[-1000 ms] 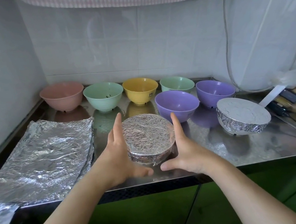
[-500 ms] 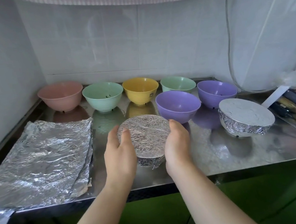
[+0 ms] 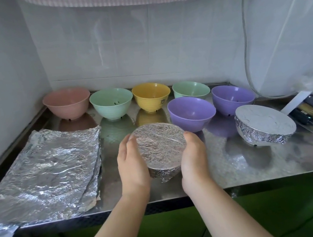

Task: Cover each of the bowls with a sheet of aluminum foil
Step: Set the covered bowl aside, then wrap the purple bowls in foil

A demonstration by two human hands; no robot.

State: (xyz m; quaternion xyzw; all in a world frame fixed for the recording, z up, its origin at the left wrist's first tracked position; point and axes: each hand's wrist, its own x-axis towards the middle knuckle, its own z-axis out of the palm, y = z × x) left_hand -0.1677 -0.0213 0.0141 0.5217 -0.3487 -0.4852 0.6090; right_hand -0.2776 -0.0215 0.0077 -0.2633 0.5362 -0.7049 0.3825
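Head view: left hand [image 3: 132,167] and right hand [image 3: 193,158] cup opposite sides of the foil-covered bowl [image 3: 161,147], fingers curled round its wrapped rim, near the front of the steel counter [image 3: 231,168]. Second foil-covered bowl [image 3: 265,126] sits to the right. Foil sheet stack [image 3: 43,173] lies left. Pink bowl [image 3: 67,103], mint bowl [image 3: 111,103], yellow bowl [image 3: 151,96], second mint bowl [image 3: 191,90] and two purple bowls [image 3: 191,112] stand uncovered behind. A small mark on the yellow bowl is unreadable.
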